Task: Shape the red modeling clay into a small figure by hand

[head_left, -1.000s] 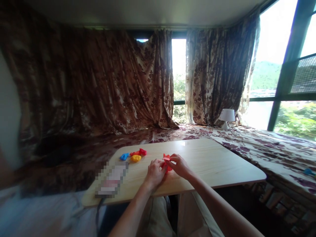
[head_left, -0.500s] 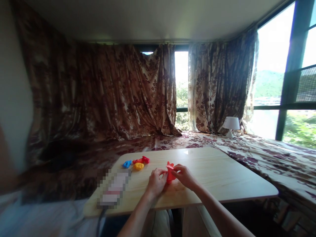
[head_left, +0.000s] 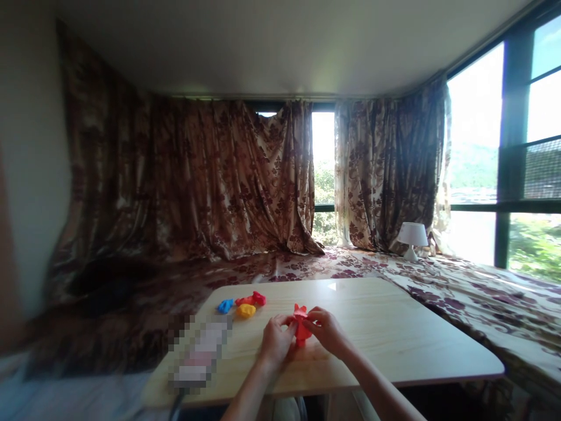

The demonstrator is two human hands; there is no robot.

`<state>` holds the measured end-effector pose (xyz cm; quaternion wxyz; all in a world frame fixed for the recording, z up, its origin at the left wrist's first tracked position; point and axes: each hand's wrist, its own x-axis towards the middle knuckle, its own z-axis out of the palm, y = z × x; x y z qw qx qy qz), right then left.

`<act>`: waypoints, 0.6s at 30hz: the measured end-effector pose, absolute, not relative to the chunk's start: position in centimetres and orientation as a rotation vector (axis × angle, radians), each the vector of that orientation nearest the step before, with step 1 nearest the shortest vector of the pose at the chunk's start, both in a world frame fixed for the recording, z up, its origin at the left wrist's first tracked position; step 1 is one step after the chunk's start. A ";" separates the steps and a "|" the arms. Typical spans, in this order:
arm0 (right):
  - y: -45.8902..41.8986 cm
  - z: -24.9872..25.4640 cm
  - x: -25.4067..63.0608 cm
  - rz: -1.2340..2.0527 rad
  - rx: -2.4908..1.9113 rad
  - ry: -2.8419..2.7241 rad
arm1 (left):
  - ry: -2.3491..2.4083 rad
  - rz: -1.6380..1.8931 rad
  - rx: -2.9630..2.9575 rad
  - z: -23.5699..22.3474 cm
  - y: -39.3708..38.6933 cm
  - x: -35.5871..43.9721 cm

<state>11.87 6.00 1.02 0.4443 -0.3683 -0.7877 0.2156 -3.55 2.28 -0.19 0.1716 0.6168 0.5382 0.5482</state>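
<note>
A pale, wood-grained surface (head_left: 377, 339) with rounded corners is set before the wearer, who is seated at its six o'clock side. Just left of its middle, a red-orange piece (head_left: 301, 330) with a notched top is held upright, pinched from nine o'clock by the fingers of the left hand (head_left: 276, 338) and from three o'clock by those of the right hand (head_left: 331, 333). Toward ten o'clock, a red lump (head_left: 258, 298), a yellow lump (head_left: 246, 311) and a blue lump (head_left: 225, 306) are grouped close together; the material seems soft, though at this distance it cannot be told for certain. Near the left edge, at about eight o'clock, a flat object (head_left: 199, 356) is masked by pixelation. Beyond the surface, a ledge (head_left: 350, 262) is covered with floral cloth. The far wall is hung from ten to one o'clock with brown patterned curtains (head_left: 245, 181), parted at twelve by a bright strip of window (head_left: 324, 169). At one o'clock a white lamp (head_left: 412, 235) is stood on the cloth, and greenery is seen through the large window (head_left: 475, 158) at two.
</note>
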 end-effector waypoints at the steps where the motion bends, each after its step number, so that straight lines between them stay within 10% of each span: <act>1: 6.0 1.0 11.9 0.523 -0.917 -1.955 | 1.521 1.561 1.759 -0.3 2.4 -3.5; 18: 5.1 1.0 11.7 0.510 -0.898 -1.867 | 1.443 1.603 1.674 -0.4 2.4 -2.9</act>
